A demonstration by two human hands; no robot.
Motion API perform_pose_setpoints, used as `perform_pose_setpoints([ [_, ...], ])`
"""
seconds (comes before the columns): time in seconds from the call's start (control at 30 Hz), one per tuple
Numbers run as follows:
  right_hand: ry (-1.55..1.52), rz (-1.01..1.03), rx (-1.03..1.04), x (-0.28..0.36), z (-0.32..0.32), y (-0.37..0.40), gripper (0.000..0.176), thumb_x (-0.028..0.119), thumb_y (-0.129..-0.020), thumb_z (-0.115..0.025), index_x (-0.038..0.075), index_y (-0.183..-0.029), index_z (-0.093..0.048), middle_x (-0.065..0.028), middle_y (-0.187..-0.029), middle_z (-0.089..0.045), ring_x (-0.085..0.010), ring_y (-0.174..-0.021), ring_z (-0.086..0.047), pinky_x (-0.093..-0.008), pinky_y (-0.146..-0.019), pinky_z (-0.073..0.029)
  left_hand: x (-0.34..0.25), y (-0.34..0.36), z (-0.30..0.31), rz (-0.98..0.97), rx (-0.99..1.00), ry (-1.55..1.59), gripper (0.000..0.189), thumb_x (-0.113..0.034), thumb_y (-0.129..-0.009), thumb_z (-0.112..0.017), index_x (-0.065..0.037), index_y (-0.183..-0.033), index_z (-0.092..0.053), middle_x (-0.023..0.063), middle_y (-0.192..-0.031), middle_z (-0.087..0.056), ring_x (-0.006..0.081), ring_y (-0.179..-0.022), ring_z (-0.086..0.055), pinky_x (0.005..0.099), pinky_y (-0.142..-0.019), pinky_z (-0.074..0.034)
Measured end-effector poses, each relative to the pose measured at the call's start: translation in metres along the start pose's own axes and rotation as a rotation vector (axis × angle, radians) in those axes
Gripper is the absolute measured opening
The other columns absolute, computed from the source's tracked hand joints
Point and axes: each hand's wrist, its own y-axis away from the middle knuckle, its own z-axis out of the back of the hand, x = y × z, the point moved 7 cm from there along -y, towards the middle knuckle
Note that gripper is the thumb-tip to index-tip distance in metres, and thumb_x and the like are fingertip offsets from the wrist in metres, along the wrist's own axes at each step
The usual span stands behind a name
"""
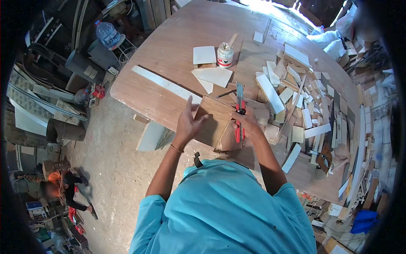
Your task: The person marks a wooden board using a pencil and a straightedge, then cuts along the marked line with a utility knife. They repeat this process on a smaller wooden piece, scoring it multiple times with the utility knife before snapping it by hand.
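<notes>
My right hand (247,122) is closed around a red-handled tool (240,111) with a flat metal blade pointing away from me. A brown wooden board or box (213,116) lies at the table's near edge, between my hands. Over its left side, my left hand (190,120) is held with the fingers spread and nothing in them. A long white strip (165,82) runs to the upper left. Past the board are a dark pencil-like stick (226,93), pale flat pieces (215,77), a small white-topped box (204,56) and an open jar (225,56) with a stick in it.
Many wood offcuts (306,99) are heaped on the right of the table (169,46), with a handsaw (325,158) near the right edge. A person (63,188) is low at the far left. A water bottle (107,34) stands beyond the table's left edge.
</notes>
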Motion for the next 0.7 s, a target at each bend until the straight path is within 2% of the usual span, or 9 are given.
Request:
perform_pose_setpoints([
  [0.03,0.017,0.008,0.043,0.002,-0.005,0.000,0.029,0.010,-0.072,-0.069,0.005,-0.091,-0.047,0.0019,-0.066,-0.046,-0.0065,-0.048,-0.046,-0.0199,-0.036,-0.038,0.016,-0.001,-0.011,0.199,0.192,0.258,0.068,-0.017,-0.071,-0.071,0.007,-0.125,-0.036,0.0113,-0.097,-0.056,0.0157,-0.085,-0.054,0.0309,-0.074,-0.045],
  [0.07,0.020,0.015,0.046,0.003,-0.009,0.001,0.029,0.010,-0.072,-0.069,0.005,-0.091,-0.047,0.0019,-0.066,-0.046,-0.0065,-0.048,-0.046,-0.0199,-0.036,-0.038,0.017,0.001,-0.019,0.267,0.270,0.745,0.054,-0.014,-0.073,-0.070,0.007,-0.116,-0.046,0.0045,-0.085,-0.060,0.0088,-0.071,-0.055,0.0235,-0.062,-0.046],
  [0.1,0.067,0.056,0.043,0.005,-0.012,0.002,0.026,0.011,-0.073,-0.069,0.005,-0.088,-0.048,0.0010,-0.068,-0.047,-0.0073,-0.050,-0.047,-0.0207,-0.037,-0.038,0.016,0.002,-0.015,0.261,0.270,0.744,0.054,-0.014,-0.073,-0.070,0.007,-0.116,-0.046,0.0045,-0.085,-0.060,0.0088,-0.071,-0.055,0.0235,-0.062,-0.046],
  [0.13,0.113,0.096,0.037,0.008,-0.015,0.003,0.023,0.012,-0.074,-0.069,0.005,-0.085,-0.049,0.0000,-0.069,-0.048,-0.0080,-0.053,-0.047,-0.0215,-0.039,-0.038,0.017,0.004,-0.012,0.286,0.297,0.738,0.044,-0.013,-0.073,-0.069,0.006,-0.109,-0.051,0.0051,-0.083,-0.061,0.0088,-0.069,-0.055,0.0234,-0.062,-0.047],
  [0.17,0.112,0.099,0.036,0.009,-0.017,0.007,0.023,0.012,-0.074,-0.069,0.005,-0.085,-0.049,0.0000,-0.069,-0.048,-0.0080,-0.053,-0.047,-0.0215,-0.039,-0.038,0.018,0.007,-0.010,0.315,0.324,0.733,0.035,-0.011,-0.074,-0.068,0.005,-0.102,-0.056,0.0056,-0.082,-0.062,0.0087,-0.067,-0.056,0.0233,-0.061,-0.047],
  [0.27,0.152,0.070,-0.008,0.018,-0.018,0.016,0.026,0.020,-0.077,-0.068,0.005,-0.090,-0.051,0.0002,-0.072,-0.050,-0.0080,-0.057,-0.049,-0.0204,-0.042,-0.039,0.023,0.012,-0.005,0.345,0.268,0.796,0.022,-0.009,-0.074,-0.067,0.002,-0.092,-0.060,0.0063,-0.081,-0.062,0.0088,-0.068,-0.056,0.0231,-0.062,-0.047],
  [0.33,0.030,0.006,-0.072,0.012,-0.013,0.024,0.028,0.025,-0.078,-0.067,0.007,-0.094,-0.052,0.0015,-0.077,-0.051,-0.0067,-0.060,-0.049,-0.0194,-0.044,-0.039,0.023,0.014,-0.004,0.346,0.269,0.832,0.022,-0.009,-0.074,-0.067,0.002,-0.091,-0.060,0.0058,-0.081,-0.062,0.0088,-0.067,-0.056,0.0231,-0.062,-0.047],
  [0.47,0.057,0.045,-0.075,-0.004,-0.010,0.028,0.028,0.024,-0.078,-0.067,0.008,-0.095,-0.051,0.0023,-0.079,-0.050,-0.0058,-0.060,-0.048,-0.0191,-0.044,-0.038,0.037,0.019,-0.014,0.399,0.295,0.907,0.019,-0.008,-0.074,-0.066,0.001,-0.090,-0.060,0.0052,-0.080,-0.062,0.0096,-0.068,-0.056,0.0234,-0.061,-0.047],
  [0.7,-0.036,0.064,-0.074,-0.021,-0.031,0.045,0.030,0.011,-0.073,-0.068,0.007,-0.097,-0.049,0.0017,-0.080,-0.048,-0.0059,-0.065,-0.047,-0.0198,-0.043,-0.038,0.049,0.030,-0.032,0.463,0.253,1.111,0.018,-0.004,-0.076,-0.062,0.001,-0.093,-0.059,0.0073,-0.083,-0.061,0.0121,-0.069,-0.058,0.0241,-0.061,-0.047],
])
